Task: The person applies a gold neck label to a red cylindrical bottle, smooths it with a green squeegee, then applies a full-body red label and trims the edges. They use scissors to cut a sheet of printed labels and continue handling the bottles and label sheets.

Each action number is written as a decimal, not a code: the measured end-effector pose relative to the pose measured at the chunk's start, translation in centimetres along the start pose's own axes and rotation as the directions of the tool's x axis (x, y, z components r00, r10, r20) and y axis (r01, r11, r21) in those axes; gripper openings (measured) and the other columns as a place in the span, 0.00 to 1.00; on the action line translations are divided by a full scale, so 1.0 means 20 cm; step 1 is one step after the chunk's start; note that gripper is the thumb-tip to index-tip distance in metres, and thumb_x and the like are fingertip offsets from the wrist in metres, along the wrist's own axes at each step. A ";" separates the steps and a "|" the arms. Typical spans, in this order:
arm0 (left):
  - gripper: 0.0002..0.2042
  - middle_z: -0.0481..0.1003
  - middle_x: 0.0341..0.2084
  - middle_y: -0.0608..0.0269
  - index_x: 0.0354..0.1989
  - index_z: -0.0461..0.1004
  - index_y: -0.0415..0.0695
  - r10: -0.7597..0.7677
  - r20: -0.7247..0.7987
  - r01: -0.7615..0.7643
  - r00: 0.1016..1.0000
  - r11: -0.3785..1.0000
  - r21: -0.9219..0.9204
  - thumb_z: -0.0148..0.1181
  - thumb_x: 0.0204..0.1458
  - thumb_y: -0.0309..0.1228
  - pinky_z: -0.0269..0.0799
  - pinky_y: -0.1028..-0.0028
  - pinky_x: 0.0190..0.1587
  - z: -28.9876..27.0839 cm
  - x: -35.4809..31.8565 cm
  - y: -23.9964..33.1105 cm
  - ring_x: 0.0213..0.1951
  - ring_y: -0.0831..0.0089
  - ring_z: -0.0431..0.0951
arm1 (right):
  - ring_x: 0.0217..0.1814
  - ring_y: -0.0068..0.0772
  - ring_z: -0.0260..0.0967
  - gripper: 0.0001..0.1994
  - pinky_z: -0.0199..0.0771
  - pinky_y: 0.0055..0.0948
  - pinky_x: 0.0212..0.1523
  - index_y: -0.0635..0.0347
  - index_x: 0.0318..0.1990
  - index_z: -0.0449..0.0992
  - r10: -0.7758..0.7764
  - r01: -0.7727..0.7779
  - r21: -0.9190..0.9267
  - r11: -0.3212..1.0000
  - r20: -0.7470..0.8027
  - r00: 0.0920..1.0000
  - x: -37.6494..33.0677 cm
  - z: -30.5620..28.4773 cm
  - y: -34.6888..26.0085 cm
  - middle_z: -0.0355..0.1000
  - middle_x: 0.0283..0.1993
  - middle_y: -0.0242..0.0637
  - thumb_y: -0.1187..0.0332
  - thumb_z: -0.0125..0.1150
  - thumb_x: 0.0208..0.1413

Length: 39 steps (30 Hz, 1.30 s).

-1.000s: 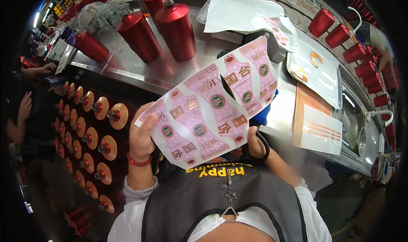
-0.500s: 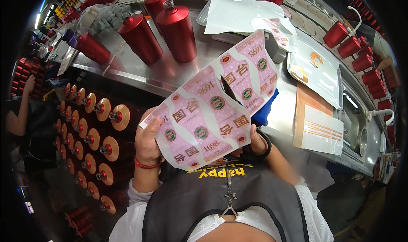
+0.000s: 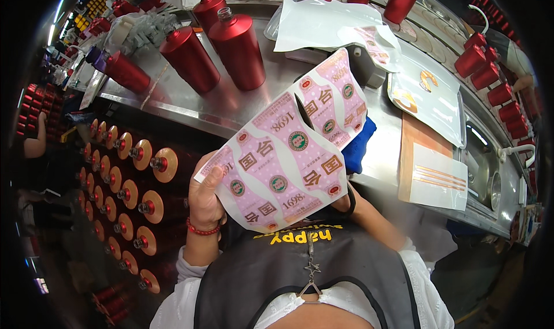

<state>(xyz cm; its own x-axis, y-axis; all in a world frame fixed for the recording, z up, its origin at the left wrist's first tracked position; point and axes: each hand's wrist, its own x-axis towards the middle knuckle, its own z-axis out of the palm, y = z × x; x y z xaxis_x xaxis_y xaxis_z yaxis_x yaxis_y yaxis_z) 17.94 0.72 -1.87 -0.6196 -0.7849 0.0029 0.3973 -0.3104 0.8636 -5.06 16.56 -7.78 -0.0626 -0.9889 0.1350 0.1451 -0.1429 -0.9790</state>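
Note:
A sheet of pink printed labels (image 3: 262,170), with green round emblems and white wavy gaps, is held tilted in front of my chest. My left hand (image 3: 206,191) grips its left edge, thumb on the printed face. A cut splits the upper right part from the larger left part, and the dark blade of scissors (image 3: 302,111) shows in it. My right hand is behind the sheet; only the wrist (image 3: 359,206), beside a black band, is visible. The scissors' handles and my right fingers are hidden.
Red bottles (image 3: 238,52) stand on the steel table ahead. At right are a white tray (image 3: 433,107) with gold pieces, a wooden board (image 3: 426,141) and a sheet with gold strips (image 3: 441,182). Rows of bottles with gold shoulders (image 3: 151,206) stand at lower left. A blue cloth (image 3: 362,147) lies nearby.
The label sheet has tilted and shifted slightly, and its upper right part hangs further apart. My right thumb has gone behind the sheet. Red bottles on the conveyor have moved along.

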 end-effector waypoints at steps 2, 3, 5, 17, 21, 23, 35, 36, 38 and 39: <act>0.20 0.75 0.49 0.49 0.57 0.65 0.31 0.020 0.004 -0.020 1.000 1.000 0.004 0.55 0.62 0.32 0.73 0.66 0.55 0.01 0.00 -0.01 0.50 0.65 0.77 | 0.60 0.36 0.68 0.22 0.69 0.36 0.59 0.67 0.61 0.66 0.082 -0.079 0.204 0.976 -0.005 0.997 0.00 0.02 -0.01 0.70 0.61 0.45 0.65 0.54 0.63; 0.20 0.75 0.49 0.49 0.57 0.65 0.31 0.027 0.010 -0.027 1.000 1.000 0.009 0.55 0.62 0.32 0.72 0.66 0.55 0.02 0.00 -0.02 0.50 0.65 0.77 | 0.60 0.36 0.68 0.22 0.69 0.36 0.59 0.66 0.62 0.66 0.129 -0.119 0.327 0.938 -0.008 0.992 0.00 0.04 0.00 0.70 0.61 0.45 0.65 0.54 0.63; 0.20 0.75 0.49 0.49 0.57 0.65 0.30 0.039 0.012 -0.039 0.999 0.999 0.007 0.54 0.63 0.32 0.71 0.66 0.55 0.03 -0.01 -0.04 0.50 0.66 0.76 | 0.60 0.36 0.68 0.22 0.70 0.36 0.59 0.65 0.62 0.66 0.205 -0.174 0.553 0.815 0.006 0.979 0.00 0.06 -0.01 0.70 0.61 0.44 0.66 0.54 0.63; 0.20 0.74 0.50 0.49 0.58 0.65 0.30 0.044 0.032 -0.044 0.999 0.999 0.003 0.53 0.63 0.32 0.71 0.67 0.56 0.03 0.03 -0.03 0.50 0.67 0.76 | 0.62 0.36 0.69 0.22 0.75 0.39 0.58 0.58 0.66 0.63 0.196 -0.129 0.877 0.463 0.041 0.980 0.14 -0.03 -0.05 0.69 0.62 0.42 0.68 0.52 0.65; 0.20 0.74 0.50 0.49 0.57 0.65 0.30 0.012 0.061 -0.012 0.998 1.000 0.009 0.55 0.61 0.31 0.70 0.65 0.57 0.03 0.13 0.02 0.51 0.65 0.76 | 0.59 0.38 0.71 0.22 0.76 0.40 0.56 0.61 0.65 0.63 0.275 -0.179 0.844 0.505 0.039 0.961 0.26 -0.08 -0.24 0.69 0.61 0.42 0.63 0.48 0.68; 0.21 0.74 0.51 0.49 0.57 0.65 0.30 0.011 0.023 -0.011 1.000 1.000 0.008 0.56 0.60 0.31 0.70 0.65 0.57 0.00 0.19 0.06 0.51 0.65 0.76 | 0.40 0.31 0.73 0.16 0.76 0.32 0.39 0.62 0.54 0.68 0.100 -0.064 0.360 0.931 -0.083 0.991 0.31 -0.13 -0.27 0.73 0.45 0.38 0.61 0.48 0.68; 0.19 0.73 0.52 0.49 0.58 0.66 0.32 0.620 -0.464 -0.486 0.632 0.784 0.386 0.52 0.64 0.31 0.80 0.58 0.46 -0.65 0.46 0.77 0.49 0.58 0.78 | 0.33 0.42 0.71 0.13 0.70 0.35 0.36 0.64 0.41 0.64 -0.343 -0.272 -0.900 0.341 -0.388 0.855 0.34 -0.52 -0.43 0.71 0.31 0.46 0.66 0.61 0.62; 0.18 0.73 0.52 0.49 0.59 0.65 0.32 0.613 -0.492 -0.454 0.617 0.789 0.414 0.51 0.65 0.31 0.80 0.59 0.46 -0.70 0.47 0.78 0.50 0.58 0.78 | 0.35 0.47 0.71 0.14 0.70 0.39 0.38 0.64 0.42 0.64 -0.295 -0.300 -0.905 0.302 -0.388 0.873 0.37 -0.53 -0.42 0.71 0.33 0.48 0.65 0.62 0.61; 0.18 0.73 0.52 0.49 0.59 0.65 0.32 0.592 -0.523 -0.413 0.613 0.805 0.426 0.49 0.66 0.32 0.80 0.60 0.47 -0.67 0.50 0.76 0.50 0.59 0.77 | 0.44 0.59 0.71 0.16 0.69 0.46 0.44 0.64 0.45 0.65 -0.190 -0.340 -0.892 0.297 -0.405 0.894 0.41 -0.53 -0.39 0.73 0.39 0.52 0.64 0.63 0.59; 0.18 0.73 0.52 0.49 0.59 0.65 0.32 0.588 -0.529 -0.409 0.612 0.808 0.425 0.49 0.66 0.32 0.79 0.60 0.47 -0.65 0.48 0.75 0.51 0.59 0.77 | 0.43 0.58 0.71 0.17 0.70 0.46 0.44 0.64 0.46 0.66 -0.128 -0.371 -0.874 0.315 -0.426 0.896 0.42 -0.52 -0.39 0.73 0.39 0.52 0.63 0.64 0.58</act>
<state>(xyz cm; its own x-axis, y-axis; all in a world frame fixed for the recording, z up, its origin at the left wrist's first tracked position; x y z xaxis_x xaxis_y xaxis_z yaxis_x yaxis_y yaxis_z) 26.76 -18.45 4.46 0.2128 -0.9464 0.2430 0.2869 0.2983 0.9103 -17.01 9.86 -0.62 -0.4950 -0.8498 0.1809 -0.7940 0.3579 -0.4914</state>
